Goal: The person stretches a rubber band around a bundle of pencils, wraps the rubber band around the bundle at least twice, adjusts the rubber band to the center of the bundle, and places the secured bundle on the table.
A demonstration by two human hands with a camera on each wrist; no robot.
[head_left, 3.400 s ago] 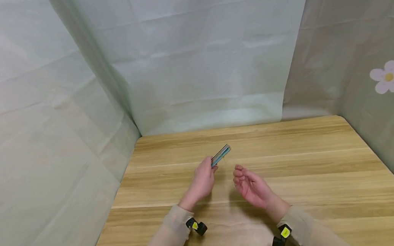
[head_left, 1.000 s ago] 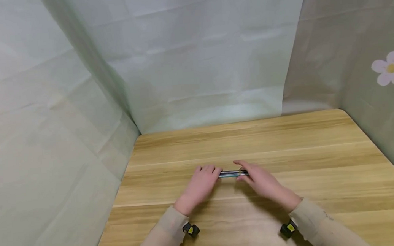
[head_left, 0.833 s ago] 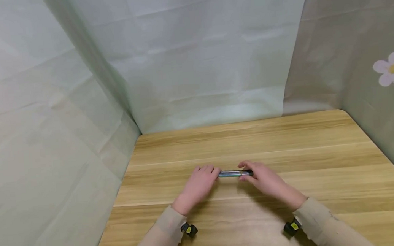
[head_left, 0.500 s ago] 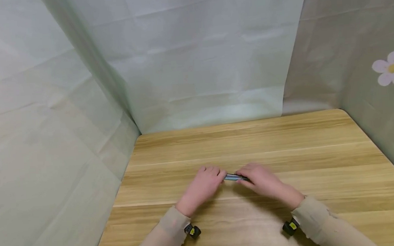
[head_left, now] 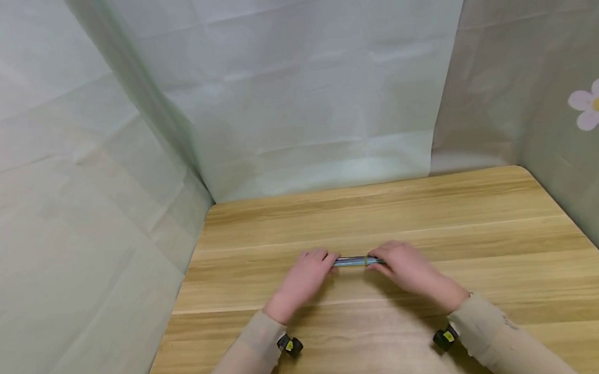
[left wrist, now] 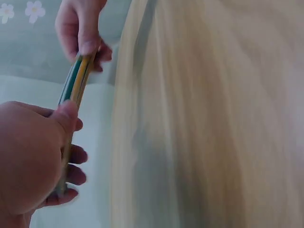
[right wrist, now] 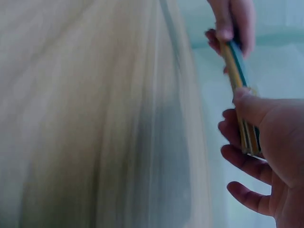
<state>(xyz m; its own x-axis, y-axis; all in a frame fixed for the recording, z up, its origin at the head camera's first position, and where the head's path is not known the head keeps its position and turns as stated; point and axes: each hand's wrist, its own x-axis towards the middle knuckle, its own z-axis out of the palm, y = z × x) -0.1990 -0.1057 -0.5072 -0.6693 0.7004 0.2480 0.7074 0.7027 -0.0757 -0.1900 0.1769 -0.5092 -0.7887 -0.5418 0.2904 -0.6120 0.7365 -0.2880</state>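
Observation:
Between both hands, a slim bundle of pencils [head_left: 350, 261] in teal, yellow and dark tones lies crosswise above the table. A thin yellowish rubber band [head_left: 366, 260] circles it near its right end. My left hand [head_left: 306, 276] grips the left part; in the left wrist view its thumb lies along the pencils [left wrist: 76, 80] with the fingers curled behind. Thumb and fingers of my right hand [head_left: 406, 266] pinch the right end beside the band. In the right wrist view, that end of the pencils [right wrist: 249, 137] shows below the thumb, and the lower fingers are spread.
The wood-grain table [head_left: 343, 213] reaches to a pale cloth backdrop [head_left: 305, 123] behind, with more cloth at both sides. A printed flower [head_left: 598, 103] marks the right cloth. Small black cameras [head_left: 291, 346] sit at both sleeve cuffs.
Earlier the left hand alone held the bundle, slanted, with the right hand apart. Since then the right hand has taken its right end; the bundle has tilted slightly and come level again.

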